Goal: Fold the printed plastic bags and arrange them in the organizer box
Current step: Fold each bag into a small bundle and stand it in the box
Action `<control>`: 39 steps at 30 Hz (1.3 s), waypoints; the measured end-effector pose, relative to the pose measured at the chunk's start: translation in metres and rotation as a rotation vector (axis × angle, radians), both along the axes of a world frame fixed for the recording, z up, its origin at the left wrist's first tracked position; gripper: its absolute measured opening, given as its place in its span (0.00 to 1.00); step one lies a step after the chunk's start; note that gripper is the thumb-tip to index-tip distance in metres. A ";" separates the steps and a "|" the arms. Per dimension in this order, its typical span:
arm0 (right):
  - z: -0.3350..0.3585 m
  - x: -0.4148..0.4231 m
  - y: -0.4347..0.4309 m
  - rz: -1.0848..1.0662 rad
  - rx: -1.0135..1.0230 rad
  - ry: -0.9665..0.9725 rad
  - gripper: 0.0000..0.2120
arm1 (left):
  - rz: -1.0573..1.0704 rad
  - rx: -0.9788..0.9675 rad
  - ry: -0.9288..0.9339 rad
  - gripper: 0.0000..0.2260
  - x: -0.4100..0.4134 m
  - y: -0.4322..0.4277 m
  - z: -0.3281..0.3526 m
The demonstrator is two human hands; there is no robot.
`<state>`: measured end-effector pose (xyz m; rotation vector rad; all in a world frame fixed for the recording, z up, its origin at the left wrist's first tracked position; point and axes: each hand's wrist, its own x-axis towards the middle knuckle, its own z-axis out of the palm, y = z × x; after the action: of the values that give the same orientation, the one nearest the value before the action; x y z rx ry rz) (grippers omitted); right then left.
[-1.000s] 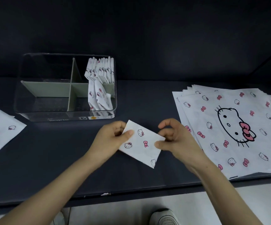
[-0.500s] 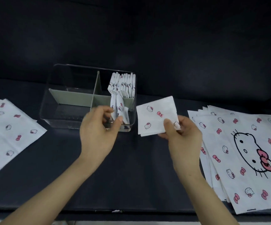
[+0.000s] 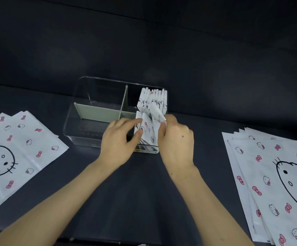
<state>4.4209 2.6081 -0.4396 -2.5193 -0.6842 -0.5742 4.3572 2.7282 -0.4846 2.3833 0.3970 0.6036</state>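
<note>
A clear organizer box (image 3: 83,110) with grey dividers stands on the dark table. Its back right compartment holds several folded printed bags (image 3: 153,98) on edge. The front right compartment holds a few more folded bags (image 3: 146,130). My right hand (image 3: 175,141) pinches a folded bag (image 3: 157,112) edge-on over the front right compartment. My left hand (image 3: 119,141) reaches into that compartment, with its thumb and fingertips against the folded bags there. Both left compartments hold nothing.
A stack of flat printed bags (image 3: 277,174) lies at the right. More flat printed bags (image 3: 14,153) lie at the left. The table's front edge runs along the bottom of the view.
My right hand has carried the folded bag from beside the box to above the front right compartment. My left hand has moved right, onto the bags standing there.
</note>
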 end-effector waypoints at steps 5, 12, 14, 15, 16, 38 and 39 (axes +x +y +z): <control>-0.008 -0.005 0.009 0.012 -0.063 -0.020 0.18 | -0.010 -0.057 0.010 0.21 -0.003 0.001 -0.002; -0.018 -0.001 0.010 0.032 -0.049 -0.054 0.18 | -0.043 -0.080 0.020 0.26 -0.003 0.000 -0.004; -0.025 -0.002 0.008 0.010 -0.073 -0.056 0.11 | -0.048 -0.086 0.020 0.27 -0.002 0.000 -0.005; -0.031 -0.003 0.006 -0.003 -0.079 -0.060 0.05 | -0.054 -0.085 0.017 0.28 -0.002 -0.001 -0.005; -0.034 -0.005 0.005 -0.034 -0.059 -0.046 0.09 | -0.062 -0.086 0.016 0.29 -0.002 -0.002 -0.005; -0.110 -0.058 -0.103 -0.018 -0.387 0.237 0.33 | 0.668 0.275 0.576 0.35 -0.169 0.122 -0.068; -0.112 -0.056 -0.103 -0.011 -0.415 0.266 0.33 | 0.671 0.255 0.609 0.35 -0.170 0.124 -0.069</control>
<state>4.3645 2.5051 -0.5514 -2.9083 -0.7495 -0.0966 4.1871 2.8518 -0.5537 2.6294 1.4973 0.1839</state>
